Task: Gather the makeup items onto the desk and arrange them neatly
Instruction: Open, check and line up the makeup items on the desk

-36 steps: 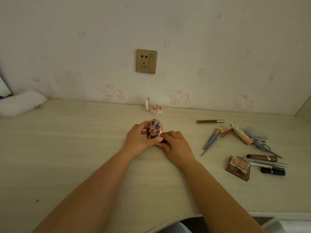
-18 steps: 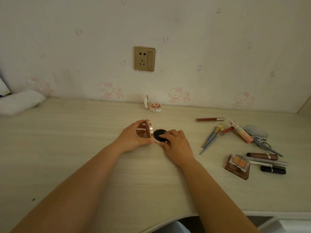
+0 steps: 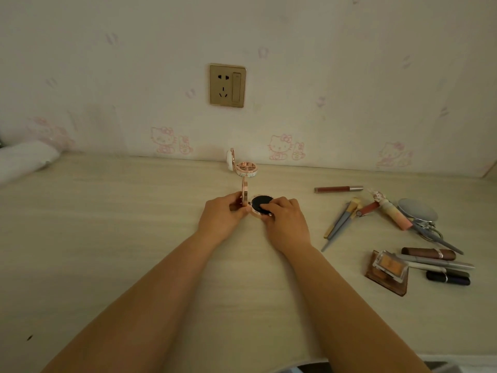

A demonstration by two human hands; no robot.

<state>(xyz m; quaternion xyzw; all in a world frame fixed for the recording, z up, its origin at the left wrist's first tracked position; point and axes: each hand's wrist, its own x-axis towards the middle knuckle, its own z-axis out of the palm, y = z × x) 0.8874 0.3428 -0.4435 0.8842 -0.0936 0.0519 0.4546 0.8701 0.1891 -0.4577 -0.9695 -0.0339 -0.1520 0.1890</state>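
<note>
Compact (image 3: 257, 205) open before wall socket (image 3: 227, 85) | left hand (image 3: 222, 218) pinches upright lid | right hand (image 3: 286, 220) grips base | advice: steady base while positioning.

Your bare forearms reach forward and converge at mid-desk, your left hand (image 3: 221, 217) curled with thumb and fingers pinching an upright lid edge, your right hand (image 3: 286, 221) knuckles-up beside it, its fingertips (image 3: 269, 205) bent down onto a dark disc.
</note>
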